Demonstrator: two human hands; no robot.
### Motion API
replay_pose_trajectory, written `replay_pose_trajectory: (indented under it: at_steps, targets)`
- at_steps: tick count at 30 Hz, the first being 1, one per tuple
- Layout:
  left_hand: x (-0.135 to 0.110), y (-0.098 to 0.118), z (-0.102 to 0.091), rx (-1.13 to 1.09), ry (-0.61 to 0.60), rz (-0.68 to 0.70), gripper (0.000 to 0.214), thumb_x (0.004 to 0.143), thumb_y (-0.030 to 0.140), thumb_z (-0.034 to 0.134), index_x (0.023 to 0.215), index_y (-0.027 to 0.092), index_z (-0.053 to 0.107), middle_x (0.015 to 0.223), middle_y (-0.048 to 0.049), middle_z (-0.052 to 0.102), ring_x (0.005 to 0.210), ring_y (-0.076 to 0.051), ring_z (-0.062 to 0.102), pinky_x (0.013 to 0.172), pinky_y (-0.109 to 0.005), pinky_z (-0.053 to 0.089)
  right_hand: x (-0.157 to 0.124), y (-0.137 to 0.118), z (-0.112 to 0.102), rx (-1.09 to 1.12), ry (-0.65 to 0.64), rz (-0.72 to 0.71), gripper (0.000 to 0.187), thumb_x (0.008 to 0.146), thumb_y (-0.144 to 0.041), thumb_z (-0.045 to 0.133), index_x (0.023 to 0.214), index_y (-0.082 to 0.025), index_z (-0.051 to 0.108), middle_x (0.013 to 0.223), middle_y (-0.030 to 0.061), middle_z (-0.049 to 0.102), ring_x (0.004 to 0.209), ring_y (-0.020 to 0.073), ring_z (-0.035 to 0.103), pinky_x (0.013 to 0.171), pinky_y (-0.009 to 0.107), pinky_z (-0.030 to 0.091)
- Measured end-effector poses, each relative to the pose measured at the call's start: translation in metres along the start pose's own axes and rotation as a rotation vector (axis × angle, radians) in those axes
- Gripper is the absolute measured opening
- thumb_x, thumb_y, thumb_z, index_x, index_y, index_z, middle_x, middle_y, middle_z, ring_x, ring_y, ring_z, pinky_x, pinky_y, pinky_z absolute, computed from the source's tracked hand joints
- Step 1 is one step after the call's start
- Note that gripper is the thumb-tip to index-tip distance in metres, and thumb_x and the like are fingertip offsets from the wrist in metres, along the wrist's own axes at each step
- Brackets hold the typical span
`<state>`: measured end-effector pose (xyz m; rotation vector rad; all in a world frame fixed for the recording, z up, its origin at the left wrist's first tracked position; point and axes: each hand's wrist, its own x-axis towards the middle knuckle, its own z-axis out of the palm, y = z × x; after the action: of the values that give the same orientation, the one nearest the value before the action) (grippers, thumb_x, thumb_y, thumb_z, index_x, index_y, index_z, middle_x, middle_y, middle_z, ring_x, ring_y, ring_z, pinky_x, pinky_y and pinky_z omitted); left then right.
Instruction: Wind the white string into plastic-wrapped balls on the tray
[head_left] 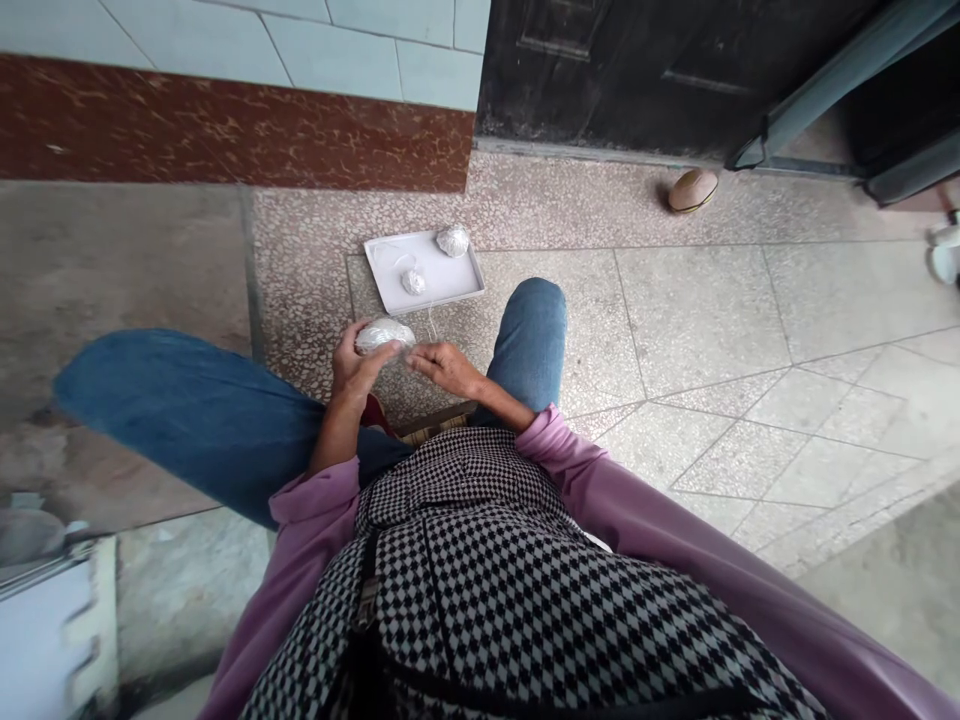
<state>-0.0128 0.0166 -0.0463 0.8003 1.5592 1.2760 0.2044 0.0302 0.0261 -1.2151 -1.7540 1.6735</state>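
Note:
My left hand point(352, 368) is closed around a shiny white ball of twine point(384, 334), with the thumb along its near side. Close by on the right, my right hand point(448, 367) has its fingers pinched together at the ball's end. A thin white strand point(432, 318) runs from the tray's near edge down to these fingers. Just beyond both hands lies a shallow white tray point(390, 290) on the floor. It holds a small white ball point(413, 281) near its middle and a larger one point(452, 240) in its far right corner.
My knees in blue jeans point(529, 330) flank the work. A tan rounded object point(693, 190) lies on the tiled floor by a dark door point(600, 80). A tiled wall point(360, 60) with a red-brown base stands behind the tray. White foam-like pieces point(56, 640) lie at lower left.

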Motion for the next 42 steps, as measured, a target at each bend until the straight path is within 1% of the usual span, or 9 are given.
replay_pose_trajectory:
  at_steps: [5,8,16,24,30,33,36,39,42]
  targets:
    - [-0.011,0.007,0.001,0.036,-0.326,-0.194,0.072,0.06,0.054,0.12,0.119,0.024,0.094,0.11,-0.0089,0.089,0.108,-0.036,0.083,0.09,-0.04,0.069,0.025,-0.009,-0.044,-0.017,0.128,-0.021,0.07,0.121,-0.068,0.095,0.076,-0.024,0.064,0.076,-0.0003,0.058,0.084,0.0202,0.051,0.082,0.032,0.043]
    - [-0.019,0.013,0.005,-0.141,-0.41,-0.286,0.073,0.062,0.06,0.12,0.118,0.021,0.094,0.113,-0.0138,0.092,0.113,-0.041,0.089,0.089,-0.042,0.073,0.035,-0.001,-0.047,0.039,0.133,0.025,0.073,0.123,-0.068,0.092,0.074,-0.022,0.063,0.073,-0.003,0.053,0.08,0.0161,0.045,0.078,0.03,0.038]
    - [-0.023,0.016,0.007,-0.36,-0.465,-0.258,0.08,0.065,0.064,0.121,0.128,0.021,0.095,0.117,-0.0169,0.097,0.126,-0.047,0.094,0.111,-0.058,0.08,0.028,0.032,0.004,0.409,0.248,0.254,0.072,0.129,-0.066,0.084,0.08,-0.028,0.048,0.064,-0.0099,0.041,0.062,0.0108,0.032,0.06,0.027,0.026]
    - [-0.022,0.021,0.011,-0.376,-0.381,-0.236,0.077,0.055,0.065,0.124,0.11,0.024,0.091,0.115,-0.0183,0.095,0.148,-0.055,0.087,0.119,-0.067,0.078,0.03,0.049,0.009,0.373,0.264,0.284,0.063,0.125,-0.054,0.084,0.079,-0.028,0.05,0.062,-0.0088,0.041,0.061,0.012,0.031,0.058,0.027,0.024]
    - [-0.017,0.019,0.004,-0.465,-0.322,-0.22,0.075,0.073,0.075,0.115,0.123,0.024,0.091,0.141,-0.0205,0.094,0.155,-0.05,0.084,0.112,-0.057,0.081,0.024,0.046,0.015,0.292,0.182,0.248,0.058,0.118,-0.051,0.095,0.076,-0.025,0.064,0.064,-0.006,0.049,0.067,0.0154,0.041,0.062,0.027,0.033]
    - [-0.014,0.015,0.002,-0.472,-0.269,-0.192,0.076,0.069,0.074,0.119,0.12,0.024,0.091,0.14,-0.0204,0.095,0.15,-0.05,0.086,0.107,-0.056,0.082,0.019,0.041,-0.004,0.226,0.176,0.201,0.038,0.111,-0.025,0.095,0.081,-0.022,0.073,0.079,-0.0003,0.071,0.081,0.0173,0.061,0.076,0.026,0.05]
    - [-0.012,0.011,0.005,-0.406,-0.257,-0.189,0.08,0.057,0.063,0.128,0.116,0.022,0.092,0.126,-0.0191,0.096,0.137,-0.049,0.091,0.105,-0.054,0.082,0.014,0.036,-0.033,0.225,0.23,0.132,0.015,0.102,-0.002,0.087,0.105,-0.017,0.084,0.117,0.0076,0.09,0.115,0.0197,0.078,0.102,0.028,0.061]
    - [-0.013,0.011,0.008,-0.325,-0.28,-0.236,0.083,0.052,0.055,0.131,0.117,0.022,0.092,0.119,-0.0138,0.096,0.12,-0.039,0.093,0.092,-0.041,0.079,0.011,0.031,-0.05,0.252,0.098,0.034,0.037,0.1,-0.007,0.096,0.136,-0.014,0.09,0.152,0.0159,0.091,0.142,0.0269,0.081,0.122,0.038,0.067]
    - [-0.016,0.015,0.008,-0.308,-0.348,-0.28,0.087,0.052,0.052,0.131,0.124,0.023,0.093,0.123,-0.0106,0.096,0.111,-0.033,0.092,0.086,-0.035,0.076,0.012,0.029,-0.048,0.138,-0.075,-0.046,0.068,0.093,-0.024,0.113,0.157,-0.022,0.092,0.178,0.0161,0.082,0.165,0.0373,0.075,0.134,0.049,0.068]
